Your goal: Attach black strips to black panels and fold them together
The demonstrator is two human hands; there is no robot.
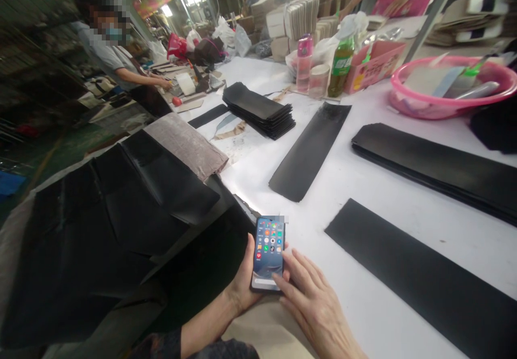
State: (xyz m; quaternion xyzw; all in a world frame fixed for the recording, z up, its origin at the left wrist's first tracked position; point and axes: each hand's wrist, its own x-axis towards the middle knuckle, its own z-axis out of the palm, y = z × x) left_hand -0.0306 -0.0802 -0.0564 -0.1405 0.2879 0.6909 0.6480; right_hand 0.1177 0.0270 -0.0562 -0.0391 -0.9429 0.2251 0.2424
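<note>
A lit smartphone [268,264] with rows of app icons is held upright over the near edge of the white table [363,294]. My left hand [241,281] grips it from the left and below. Over its lower right side lies my right hand [309,294], fingers stretched out and the tip of one at the bottom of the screen. To the right lies a long black strip [424,273], and beyond the phone another black strip [311,151]. Left of my hands, several overlapping black sheets [109,208] rest on a cloth-covered surface.
A stack of black pieces [258,108] sits farther back, another stack [436,159] at right. Behind them stand a pink basin [444,108], a green-labelled bottle [342,65], a pink bottle [304,65] and a pink box [375,65]. A masked co-worker [117,62] stands at far left.
</note>
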